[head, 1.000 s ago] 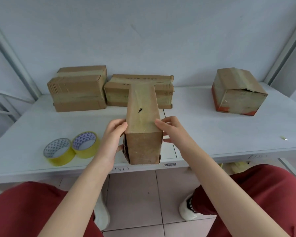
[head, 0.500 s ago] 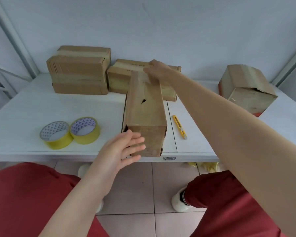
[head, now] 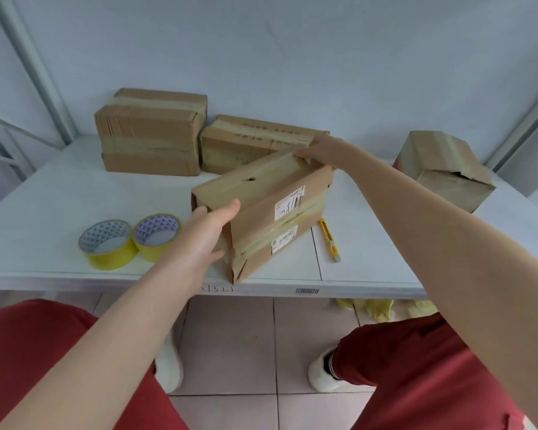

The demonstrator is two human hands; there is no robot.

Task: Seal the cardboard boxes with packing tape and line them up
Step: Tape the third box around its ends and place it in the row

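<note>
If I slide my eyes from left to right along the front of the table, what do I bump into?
First the grey-patterned tape roll → purple-patterned tape roll → long box with white labels → yellow utility knife → then, farther back, the crumpled box.

Left hand (head: pixel 205 234): fingers straight, palm flat against the near end of the cardboard box (head: pixel 261 193).
Right hand (head: pixel 320 150): arm stretched forward, fingers curled over its far top edge.

A long taped box (head: pixel 263 209) sits skewed at centre, its near end perhaps unsealed. Upper left, a tall box (head: pixel 151 135) adjoins a flat box (head: pixel 249 141). A dented box (head: pixel 441 172) sits tilted at right. Lower left, one yellow tape roll (head: pixel 104 246) touches another roll (head: pixel 156 235).
</note>
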